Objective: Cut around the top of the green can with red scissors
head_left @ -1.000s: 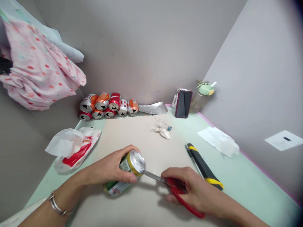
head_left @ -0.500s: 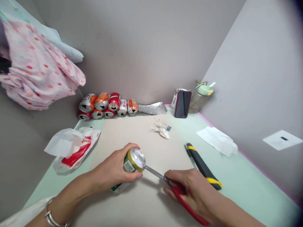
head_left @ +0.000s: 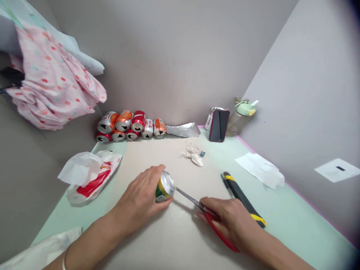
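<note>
Gripping a green-and-yellow drink can in left hand, tilted over beige board, and clutching red-handled scissors in right hand, holding blade tips just beside the can's rim!

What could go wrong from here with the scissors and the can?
The scissors point at the can close to the left hand's thumb; a slip might cut it.

The smooth, tilted can could twist in that grip if pushed.

The right hand is beside the black-and-yellow tool and might knock it.
</note>
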A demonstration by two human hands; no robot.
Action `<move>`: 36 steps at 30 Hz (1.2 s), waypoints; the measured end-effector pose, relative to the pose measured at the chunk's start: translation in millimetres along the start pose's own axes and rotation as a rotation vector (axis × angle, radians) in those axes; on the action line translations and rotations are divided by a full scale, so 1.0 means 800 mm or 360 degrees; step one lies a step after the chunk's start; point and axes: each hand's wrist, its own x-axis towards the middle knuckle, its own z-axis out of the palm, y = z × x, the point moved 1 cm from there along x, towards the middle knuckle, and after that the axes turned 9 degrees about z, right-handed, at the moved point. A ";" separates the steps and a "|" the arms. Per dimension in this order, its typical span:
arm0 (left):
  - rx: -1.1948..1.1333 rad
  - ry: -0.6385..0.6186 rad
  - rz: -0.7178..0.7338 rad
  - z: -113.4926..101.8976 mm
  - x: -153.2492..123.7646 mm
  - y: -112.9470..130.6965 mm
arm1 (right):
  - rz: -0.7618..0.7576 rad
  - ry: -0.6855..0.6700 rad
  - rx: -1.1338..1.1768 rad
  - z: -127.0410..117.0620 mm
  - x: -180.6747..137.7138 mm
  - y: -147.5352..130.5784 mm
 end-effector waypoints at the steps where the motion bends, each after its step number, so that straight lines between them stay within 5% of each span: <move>1: 0.0001 0.0036 0.0030 -0.001 0.000 0.000 | 0.0002 0.0025 0.0022 0.000 0.001 0.000; 7: -0.0691 -0.0046 -0.0419 -0.018 0.008 0.004 | 0.0102 0.0000 0.0299 -0.008 0.003 -0.004; 12: -0.1010 -0.0208 -0.0453 -0.025 0.013 0.004 | 0.0133 -0.0171 0.0496 -0.017 0.005 -0.009; 19: -0.0704 -0.0066 -0.0452 -0.016 0.011 0.007 | 0.0198 -0.0148 0.0433 -0.021 0.007 -0.010; 29: -0.0050 0.0289 -0.0010 -0.004 0.002 0.004 | 0.0145 0.0006 0.0278 -0.007 0.006 -0.001; 33: 0.0015 0.0344 -0.0005 -0.005 0.001 0.003 | 0.0256 -0.0126 0.0497 -0.017 0.006 -0.008; 36: -0.0329 0.0217 -0.0121 -0.014 0.005 0.003 | 0.0314 -0.0361 0.0818 -0.030 0.003 -0.012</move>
